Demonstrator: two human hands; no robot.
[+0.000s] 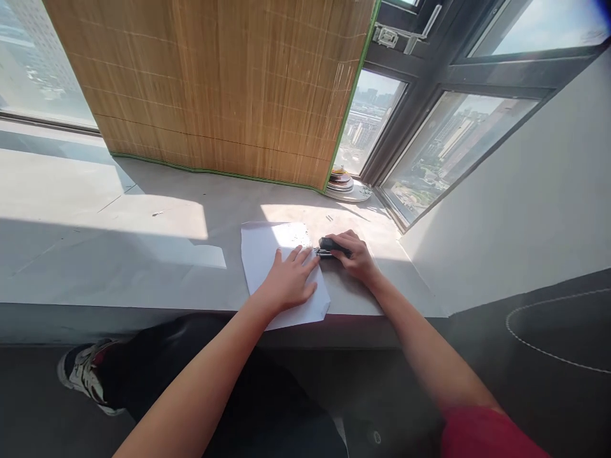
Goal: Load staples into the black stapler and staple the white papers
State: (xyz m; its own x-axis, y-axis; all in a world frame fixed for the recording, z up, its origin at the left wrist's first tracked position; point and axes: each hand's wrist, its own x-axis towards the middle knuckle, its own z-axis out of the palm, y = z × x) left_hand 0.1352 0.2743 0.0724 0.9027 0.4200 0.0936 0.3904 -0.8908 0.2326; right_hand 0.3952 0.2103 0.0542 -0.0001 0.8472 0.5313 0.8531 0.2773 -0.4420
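A white sheet of paper (260, 254) lies on the pale window sill, its near corner hanging past the front edge. My left hand (291, 280) rests flat on it with the fingers spread. Small dark specks show on the sunlit upper right part of the sheet. At the right side of the paper, my right hand (353, 253) is wrapped round a black and silver stapler (327, 248). The stapler's front end points left and meets the paper's right edge, close to my left fingertips. Whether its jaws are pressed together I cannot tell.
A bamboo blind (214, 89) with green edging hangs down to the sill (119, 254). A stack of plates (346, 187) stands in the window corner. Tiny scraps lie about. A white wall (506, 191) rises on the right. My leg and shoe (88, 375) are below.
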